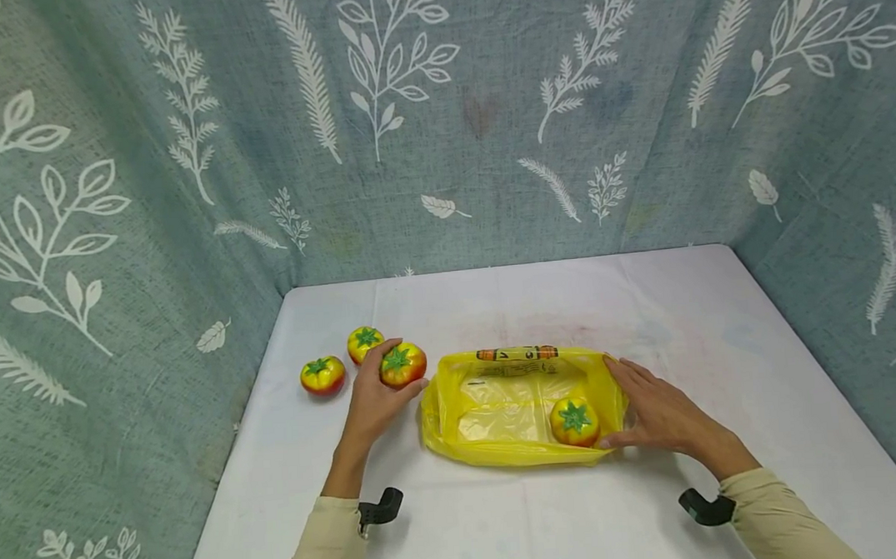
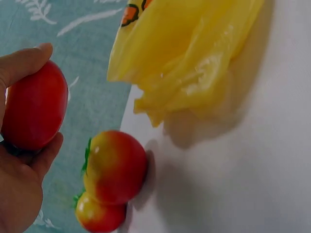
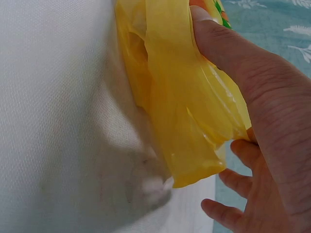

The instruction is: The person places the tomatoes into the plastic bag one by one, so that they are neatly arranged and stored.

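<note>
- Nearest to us are two beige sleeves, the left one [image 1: 327,539] and the right one [image 1: 781,515], reaching in over the near part of the white-covered surface [image 1: 466,520]; its near edge lies outside our view.
- At each wrist we see a black device, one on the left [image 1: 381,507] and one on the right [image 1: 706,508].
- Further in, about midway between the surface's left and right edges, we find a yellow plastic bag [image 1: 501,453], its mouth held wide and facing up.
- Inside the bag, towards its right end, we see one red-and-yellow tomato [image 1: 574,421], green star of leaves upward.
- At that same end we have the right hand [image 1: 660,412], spread wide: its thumb touches the near rim and a fingertip the far rim.
- The left hand [image 1: 373,404] grips a second tomato [image 1: 403,363] between thumb and fingers, just beside the bag's left end.
- Towards the surface's left edge we count two loose tomatoes lying close together, the nearer one [image 1: 323,377] further left, the farther one [image 1: 364,340] towards the far left corner.
- Beyond the surface's far edge we see a grey-green curtain [image 1: 480,145] with white leaf patterns, which also runs along both sides.
</note>
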The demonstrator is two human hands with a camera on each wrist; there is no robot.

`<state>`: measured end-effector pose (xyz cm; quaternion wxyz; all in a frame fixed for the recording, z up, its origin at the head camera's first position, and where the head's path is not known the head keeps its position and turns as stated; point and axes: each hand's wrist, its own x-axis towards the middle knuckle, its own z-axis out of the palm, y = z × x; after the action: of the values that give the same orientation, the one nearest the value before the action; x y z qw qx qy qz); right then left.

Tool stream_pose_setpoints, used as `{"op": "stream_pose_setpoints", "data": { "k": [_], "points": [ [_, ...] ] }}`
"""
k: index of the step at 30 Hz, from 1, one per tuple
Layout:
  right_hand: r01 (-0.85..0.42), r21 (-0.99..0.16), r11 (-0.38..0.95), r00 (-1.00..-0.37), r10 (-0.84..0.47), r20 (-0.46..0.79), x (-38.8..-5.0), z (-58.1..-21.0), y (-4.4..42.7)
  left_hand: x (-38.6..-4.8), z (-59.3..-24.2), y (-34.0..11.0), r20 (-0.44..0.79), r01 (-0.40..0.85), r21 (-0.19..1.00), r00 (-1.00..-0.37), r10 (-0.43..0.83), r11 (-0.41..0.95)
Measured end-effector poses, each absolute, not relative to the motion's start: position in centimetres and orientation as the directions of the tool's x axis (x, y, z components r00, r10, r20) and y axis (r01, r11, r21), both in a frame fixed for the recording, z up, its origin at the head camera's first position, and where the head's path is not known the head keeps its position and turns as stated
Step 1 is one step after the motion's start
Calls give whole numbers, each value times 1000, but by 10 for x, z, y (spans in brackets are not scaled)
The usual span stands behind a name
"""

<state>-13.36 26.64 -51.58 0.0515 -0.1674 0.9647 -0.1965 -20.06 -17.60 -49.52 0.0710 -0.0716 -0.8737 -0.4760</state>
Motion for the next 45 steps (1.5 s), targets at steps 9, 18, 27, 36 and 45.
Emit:
{"op": "stream_pose_setpoints", "data": {
  "k": [9, 18, 27, 36, 45],
  "points": [
    [-294, -399, 868, -941, -337, -40, -133, -514, 266, -209, -488, -150, 271, 348, 810, -936, 225, 471],
    [-301, -396, 867, -939, -342, -34, -133, -512, 266, -209, -480, -115, 260, 416, 802, -889, 377, 428],
    [-293, -394, 871, -941, -335, -41, -136, -511, 264, -208, -486, -88, 185, 421, 795, -854, 486, 437],
    [-297, -396, 869, -938, -343, -49, -136, -510, 265, -211, -487, -66, 112, 429, 765, -823, 557, 480],
    [-312, -392, 865, -932, -359, -49, -138, -509, 266, -214, -487, -49, 101, 471, 745, -779, 618, 472]
  ]
}}
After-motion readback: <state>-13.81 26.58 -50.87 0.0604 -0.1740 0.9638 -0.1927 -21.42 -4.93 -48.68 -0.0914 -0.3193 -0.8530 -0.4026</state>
